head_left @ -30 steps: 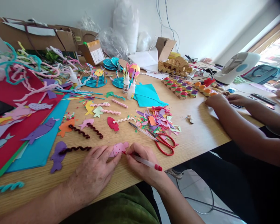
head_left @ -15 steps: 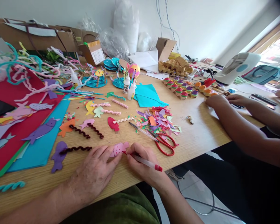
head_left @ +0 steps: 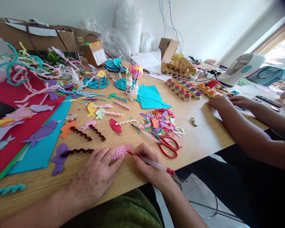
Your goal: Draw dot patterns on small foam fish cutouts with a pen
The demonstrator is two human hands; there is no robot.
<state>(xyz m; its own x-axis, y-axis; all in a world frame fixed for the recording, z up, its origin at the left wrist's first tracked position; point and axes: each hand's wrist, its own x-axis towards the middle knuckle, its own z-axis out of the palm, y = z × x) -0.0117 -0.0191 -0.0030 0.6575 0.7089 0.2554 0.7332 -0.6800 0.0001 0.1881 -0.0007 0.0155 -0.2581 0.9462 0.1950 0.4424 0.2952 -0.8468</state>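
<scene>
A pink fish cutout [head_left: 121, 152] with red dots lies on the table near its front edge. My left hand [head_left: 97, 172] holds it down, fingers on its left end and thumb along its lower side. Closed around a red gel pen [head_left: 154, 162], my right hand [head_left: 148, 163] has the tip beside the fish's tail, the pen slanting back to the right. Left of my left hand lies a purple fish cutout [head_left: 59, 161] with a curled dark brown pipe cleaner [head_left: 79, 152]. Red-handled scissors [head_left: 168, 147] and another pen [head_left: 144, 133] rest beyond my right hand.
Paper scraps [head_left: 160, 122] are heaped behind the scissors. More fish cutouts, including a red one [head_left: 115, 126], lie ahead. Glue bottles [head_left: 134, 92] stand near blue sheets [head_left: 152, 96]. Coloured sheets [head_left: 42, 155] cover the left side. A co-worker's arms [head_left: 242, 122] reach in from the right.
My right hand has moved slightly to the right with the red pen, drawing its tip away from the dotted area toward the tail's edge. My left hand stays on the fish.
</scene>
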